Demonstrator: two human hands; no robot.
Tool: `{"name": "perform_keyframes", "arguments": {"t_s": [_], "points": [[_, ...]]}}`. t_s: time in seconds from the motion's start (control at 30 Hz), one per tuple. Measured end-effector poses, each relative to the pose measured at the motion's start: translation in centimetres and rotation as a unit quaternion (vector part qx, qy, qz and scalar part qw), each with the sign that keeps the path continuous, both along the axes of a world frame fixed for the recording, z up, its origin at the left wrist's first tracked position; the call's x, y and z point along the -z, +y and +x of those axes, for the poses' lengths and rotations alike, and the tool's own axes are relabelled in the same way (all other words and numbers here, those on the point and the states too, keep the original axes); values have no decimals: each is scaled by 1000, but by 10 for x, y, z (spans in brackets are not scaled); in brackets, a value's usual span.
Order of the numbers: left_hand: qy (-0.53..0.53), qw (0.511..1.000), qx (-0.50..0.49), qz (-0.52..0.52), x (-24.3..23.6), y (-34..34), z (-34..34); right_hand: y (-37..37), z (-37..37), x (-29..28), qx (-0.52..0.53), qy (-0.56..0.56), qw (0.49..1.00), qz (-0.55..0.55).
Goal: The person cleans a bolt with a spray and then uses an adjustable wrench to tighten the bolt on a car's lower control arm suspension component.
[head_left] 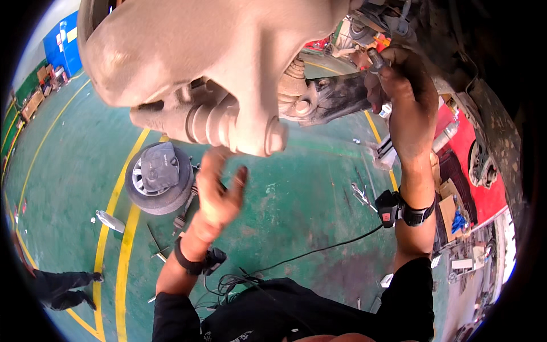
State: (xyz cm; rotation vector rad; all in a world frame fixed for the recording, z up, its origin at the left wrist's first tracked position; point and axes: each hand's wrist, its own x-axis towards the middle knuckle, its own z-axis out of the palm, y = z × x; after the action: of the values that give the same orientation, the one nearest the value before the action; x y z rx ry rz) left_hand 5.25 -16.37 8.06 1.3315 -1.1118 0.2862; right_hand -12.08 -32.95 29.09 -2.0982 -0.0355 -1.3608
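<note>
Above me hangs a large dust-covered metal brake caliper (239, 74), with a round bolt head (277, 135) and a ribbed slide pin boot (213, 121) at its lower side. My left hand (219, 194) is just below it, thumb and fingers apart. One raised fingertip meets or overlaps the caliper's lower edge; I cannot tell whether it touches. Up at the right, my right hand (407, 94) pinches a short grey metal bolt (376, 58) between thumb and fingers. It is beside a dark suspension arm (336, 97) with a ribbed rubber boot (293, 80).
A wheel (159, 178) with tyre lies on the green floor, a plastic bottle (110, 221) near it. A black cable (307, 252) crosses the floor below me. Tools (362, 196) and a red mat (476, 131) are at right. Another person's legs (65, 288) show at lower left.
</note>
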Motion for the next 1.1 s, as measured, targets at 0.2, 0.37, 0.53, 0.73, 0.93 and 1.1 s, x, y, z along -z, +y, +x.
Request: {"name": "perform_keyframes", "arguments": {"t_s": [0.2, 0.37, 0.53, 0.73, 0.93, 1.1], "points": [[321, 863, 199, -336, -49, -7, 16, -12, 11, -3, 71, 18, 997, -11], [112, 876, 285, -373, -63, 0, 19, -19, 24, -5, 122, 30, 982, -139], [-53, 925, 287, -243, -83, -32, 34, -24, 6, -10, 209, -11, 948, -240], [-178, 928, 302, -124, -104, -41, 37, -39, 11, -1, 250, -90, 925, -270], [-209, 924, 307, -96, -102, -34, 38, -23, 19, 2, 323, -110, 912, -228], [-215, 921, 309, -103, -106, -36, 39, -25, 23, 2, 299, -176, 910, -226]]}}
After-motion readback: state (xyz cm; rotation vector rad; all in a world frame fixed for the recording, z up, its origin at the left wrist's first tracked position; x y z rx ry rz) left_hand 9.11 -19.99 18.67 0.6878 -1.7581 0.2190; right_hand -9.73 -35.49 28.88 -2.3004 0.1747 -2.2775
